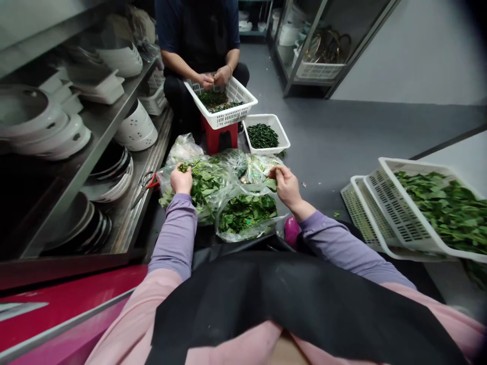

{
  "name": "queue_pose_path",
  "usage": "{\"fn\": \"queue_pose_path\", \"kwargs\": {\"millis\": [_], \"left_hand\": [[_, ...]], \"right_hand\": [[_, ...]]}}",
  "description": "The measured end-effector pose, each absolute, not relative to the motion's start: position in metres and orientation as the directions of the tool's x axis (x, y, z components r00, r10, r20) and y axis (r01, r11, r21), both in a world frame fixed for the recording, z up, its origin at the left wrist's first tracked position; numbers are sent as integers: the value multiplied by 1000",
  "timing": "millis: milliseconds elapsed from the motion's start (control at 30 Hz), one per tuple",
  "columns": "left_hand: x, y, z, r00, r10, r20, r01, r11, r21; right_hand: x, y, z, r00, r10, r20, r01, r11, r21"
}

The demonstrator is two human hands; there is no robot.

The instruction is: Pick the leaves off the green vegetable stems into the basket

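Note:
My left hand [181, 179] is closed around green leafy stems [194, 166], which stick out to the right over a clear plastic bag of greens [207, 190]. On the other side my right hand [286, 185] pinches a green leaf [269, 183], thumb against fingers. Between and below the hands lies a second open plastic bag [247, 235] with leafy greens [249, 210] in it. Behind it rests a bag of paler vegetables [261, 168]. How many stems the left hand holds is hidden by its fingers.
A co-worker [201, 56] sits opposite, hands over a white basket [224, 119] on a red stool [216, 138]. Beside it stands a basket of green chillies [263, 136]. Stacked baskets [411, 213] hold greens at right. Scissors [144, 186] lie on the left dish shelf [125, 223].

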State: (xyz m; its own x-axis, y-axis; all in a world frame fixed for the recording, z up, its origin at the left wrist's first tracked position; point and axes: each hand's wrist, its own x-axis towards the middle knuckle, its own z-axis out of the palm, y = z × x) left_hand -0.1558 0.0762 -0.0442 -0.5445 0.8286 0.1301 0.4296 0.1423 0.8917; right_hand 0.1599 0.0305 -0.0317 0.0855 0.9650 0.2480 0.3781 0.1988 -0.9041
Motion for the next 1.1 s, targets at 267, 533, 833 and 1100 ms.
{"fn": "queue_pose_path", "kwargs": {"millis": [267,533,833,1100], "left_hand": [[-116,46,-11,8,1000,30,-153,-29,988],[-68,19,-6,383,923,36,-354,111,929],[-62,17,-9,400,914,-61,-304,195,932],[-58,18,-4,394,919,-31,-94,73,993]], "right_hand": [[147,0,2,-2,987,163,358,153,-921],[110,-8,24,-309,918,250,540,385,-748],[116,-1,16,-174,965,196,539,260,-801],[137,8,16,-445,792,-417,38,-449,-893]]}}
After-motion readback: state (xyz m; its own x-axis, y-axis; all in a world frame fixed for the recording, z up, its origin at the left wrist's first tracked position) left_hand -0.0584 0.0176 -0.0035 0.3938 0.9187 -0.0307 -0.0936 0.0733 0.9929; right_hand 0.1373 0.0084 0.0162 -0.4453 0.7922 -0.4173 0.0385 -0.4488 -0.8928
